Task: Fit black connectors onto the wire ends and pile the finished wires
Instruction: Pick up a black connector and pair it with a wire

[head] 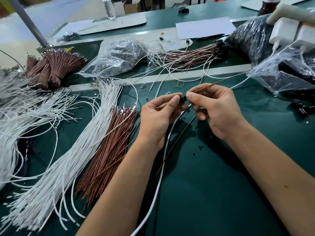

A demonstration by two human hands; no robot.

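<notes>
A small black connector [183, 99] is pinched between the thumb and fingers of my left hand [160, 116] above the green table. My right hand [214, 108] pinches a thin brown wire [221, 82] whose end meets the connector; the wire runs up and to the right. A white wire [163, 160] and a second brown wire [175, 145] hang from my hands toward the table's near edge. Loose white wires [71, 159] and brown wires [110, 149] lie in piles at the left. A pile of wires with black connectors [192, 55] lies at the back.
Bundled brown wires [51, 68] sit at the far left. A clear bag [119, 55] lies behind the piles, and bags of black connectors [281, 77] stand at the right. Loose black connectors [301, 109] lie near the right edge. Paper sheets [204, 28] and a water bottle [109, 9] are at the back.
</notes>
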